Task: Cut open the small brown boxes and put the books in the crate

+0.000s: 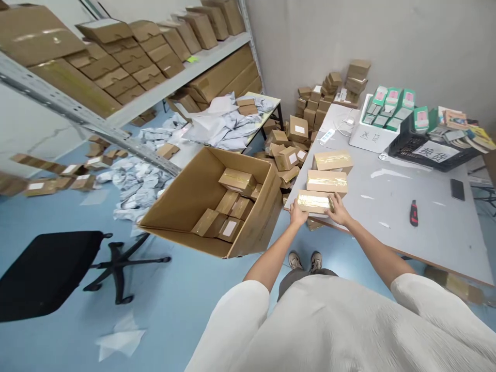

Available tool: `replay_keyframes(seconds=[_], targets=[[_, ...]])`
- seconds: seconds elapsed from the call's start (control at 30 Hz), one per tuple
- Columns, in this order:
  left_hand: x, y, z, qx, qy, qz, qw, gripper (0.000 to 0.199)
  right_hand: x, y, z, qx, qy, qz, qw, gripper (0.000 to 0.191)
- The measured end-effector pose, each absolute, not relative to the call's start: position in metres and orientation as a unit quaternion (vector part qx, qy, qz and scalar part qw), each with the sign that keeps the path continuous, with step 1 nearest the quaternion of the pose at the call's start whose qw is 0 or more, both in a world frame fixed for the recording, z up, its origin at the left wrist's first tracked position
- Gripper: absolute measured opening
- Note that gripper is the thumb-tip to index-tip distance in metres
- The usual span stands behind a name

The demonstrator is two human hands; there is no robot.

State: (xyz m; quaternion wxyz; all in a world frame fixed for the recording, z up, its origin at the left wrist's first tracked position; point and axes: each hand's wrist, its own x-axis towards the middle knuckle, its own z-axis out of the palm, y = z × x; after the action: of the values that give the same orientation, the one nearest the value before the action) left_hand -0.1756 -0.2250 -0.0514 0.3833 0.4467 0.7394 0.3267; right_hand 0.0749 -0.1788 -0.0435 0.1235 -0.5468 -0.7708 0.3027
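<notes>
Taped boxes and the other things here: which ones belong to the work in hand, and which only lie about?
In hand: left hand and right hand grip the nearest taped box; two more taped boxes; open carton.

Lying about: utility knife; phone; office chair.

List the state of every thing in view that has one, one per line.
Left hand: grips the near taped box's left end.
Right hand: grips its right end.
Near taped box: sealed, at the table edge.
Two more taped boxes: sealed, lined up behind it.
Large carton: flaps open, partly filled with small boxes.
Utility knife: lying flat; whether the blade is out cannot be told.
Phone: flat, screen dark.
</notes>
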Motion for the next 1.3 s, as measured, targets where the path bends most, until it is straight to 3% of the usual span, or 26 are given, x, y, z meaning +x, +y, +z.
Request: replay_keyframes(seconds=[0.27,0.53,0.87,1.3], targets=[[-0.182,-0.22,-0.073,0.52,0.716,0.27,0.379,0.098,0.084,-0.165,-0.04,-0.621,-0.764,0.159,0.076,0.065],[-0.182,-0.187,-0.074,0.529,0.719,0.252,0.374,0.087,0.075,-0.133,-0.017,-0.649,-0.752,0.109,0.049,0.053],[-0.166,-0.134,-0.079,0.514,0.723,0.254,0.385,0.089,0.09,-0.072,-0.023,-0.591,-0.789,0.167,0.007,0.088],[-0.137,-0.049,-0.076,0.485,0.735,0.272,0.388,0.089,0.113,0.004,-0.023,-0.585,-0.794,0.165,-0.005,0.089]])
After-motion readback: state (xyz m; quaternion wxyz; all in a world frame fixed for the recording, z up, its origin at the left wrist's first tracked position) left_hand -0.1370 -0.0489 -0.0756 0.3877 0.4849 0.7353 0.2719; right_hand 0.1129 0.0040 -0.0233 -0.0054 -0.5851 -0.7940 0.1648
